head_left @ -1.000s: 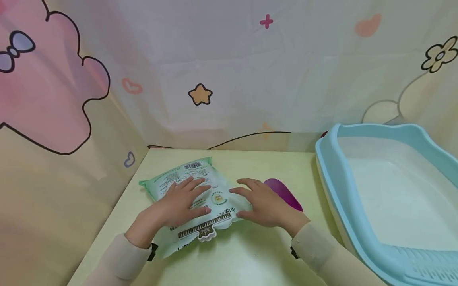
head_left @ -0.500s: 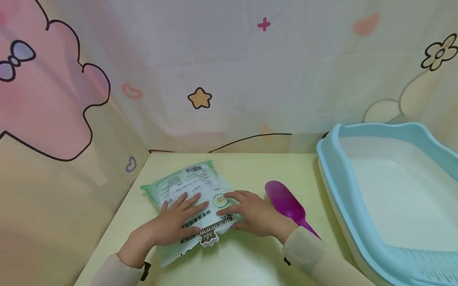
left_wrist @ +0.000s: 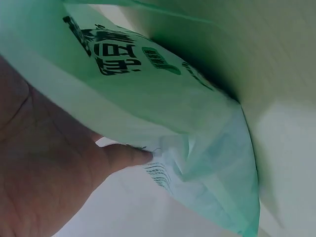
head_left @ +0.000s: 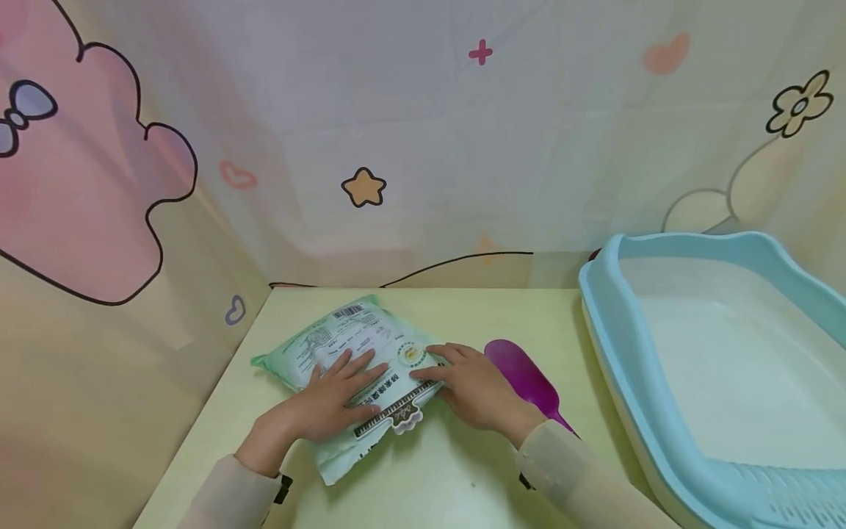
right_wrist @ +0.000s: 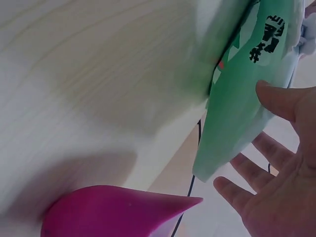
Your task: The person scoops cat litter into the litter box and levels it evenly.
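Note:
A plump pale green and white plastic bag with printed text lies on the table, slanted. Along its near end runs a dark striped strip with a small white paw-shaped piece. My left hand rests on the bag's near left part, fingers spread flat; its thumb also lies against the bag in the left wrist view. At the bag's right edge is my right hand, fingertips over the top and thumb against the side. Those fingers appear extended and apart in the right wrist view.
A purple scoop lies just right of the bag, its handle partly behind the right forearm. Further right stands a large light blue litter tray with a white inside. A cartoon-printed cloth hangs behind the table.
The bag's near end has swung to the right. My right hand has come down onto its right edge, and more of the purple scoop shows. The left hand stays on the bag.

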Tool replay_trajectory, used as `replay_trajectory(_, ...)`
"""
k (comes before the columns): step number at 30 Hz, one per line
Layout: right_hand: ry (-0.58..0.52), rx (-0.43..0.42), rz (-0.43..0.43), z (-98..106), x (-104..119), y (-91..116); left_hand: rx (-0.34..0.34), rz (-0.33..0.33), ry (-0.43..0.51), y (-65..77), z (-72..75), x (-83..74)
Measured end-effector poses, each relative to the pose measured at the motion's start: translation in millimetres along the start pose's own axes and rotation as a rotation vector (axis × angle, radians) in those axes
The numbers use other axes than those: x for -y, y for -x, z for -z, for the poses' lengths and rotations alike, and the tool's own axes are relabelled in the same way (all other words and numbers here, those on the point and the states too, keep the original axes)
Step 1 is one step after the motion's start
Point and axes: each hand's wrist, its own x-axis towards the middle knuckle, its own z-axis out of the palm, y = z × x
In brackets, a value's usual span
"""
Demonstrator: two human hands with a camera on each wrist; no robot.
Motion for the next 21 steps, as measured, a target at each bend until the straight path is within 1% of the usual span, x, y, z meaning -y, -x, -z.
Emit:
replay_trajectory(4,0.01,0.002,0.003,-2.4,0.2,0.7,-0.023,-0.001,0.002,-9.2,-0.3,4.0)
replay_trajectory(8,0.021,0.007,0.062,-4.7,3.9,-1.6,-0.024,0.031,0.011,-14.4,2.6,8.1)
replay_trajectory(11,0.03,-0.024,0.09,-4.7,5.2,-4.0,-0.021,0.051,0.024,-18.1,4.5,9.9)
replay_trajectory(13,0.037,-0.057,0.081,-4.3,3.5,-5.4,-0.026,0.057,0.036,-21.6,4.6,10.0)
replay_trajectory(16,0.046,-0.086,0.045,-3.9,-1.1,-6.6,-0.047,0.057,0.04,-27.2,2.7,10.9)
replay_trajectory(21,0.03,-0.086,-0.004,-3.0,-5.5,-8.3,-0.095,0.07,0.037,-35.1,-1.7,17.4)
